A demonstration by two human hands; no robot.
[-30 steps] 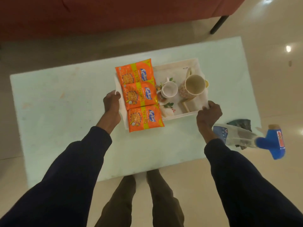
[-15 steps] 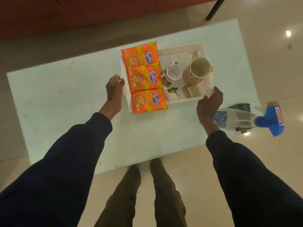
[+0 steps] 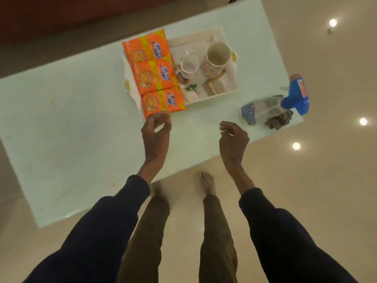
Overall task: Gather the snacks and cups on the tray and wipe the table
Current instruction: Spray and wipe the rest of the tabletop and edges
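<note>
Fingers [image 3: 152, 121] of the left hand [image 3: 156, 137] are curled and pinch the near edge of the nearest packet [image 3: 164, 102]. Those of the right hand [image 3: 233, 139] hang loosely bent and grasp nothing, above the near edge of the surface [image 3: 71, 119].

One white tray [image 3: 228, 92] with two gold handles [image 3: 127, 85] sits by the far edge, a little right of the middle. Three orange snack packets [image 3: 155, 76] lie in a row along its left side, far to near, and the nearest one juts over the tray's near rim. One clear spray bottle [image 3: 263, 108] with a blue head lies on its side at the near right corner, its head at the right edge. Two cups [image 3: 217, 56] stand upright in the tray's right half, the taller by the far rim and the small cup [image 3: 189, 66] just left of it, beside the packets. One dark cloth [image 3: 278, 121] lies under the bottle. One small leaf-printed thing [image 3: 191, 92] lies in the tray; what it is cannot be told.

The surface is a pale green rectangle with faint orange smears on its left part. Beyond the far edge stands a red-brown sofa [image 3: 61, 13]. The floor [image 3: 326, 190] is glossy beige tile with three bright light spots on the right, and two bare feet [image 3: 208, 180] stand on it by the near edge.
</note>
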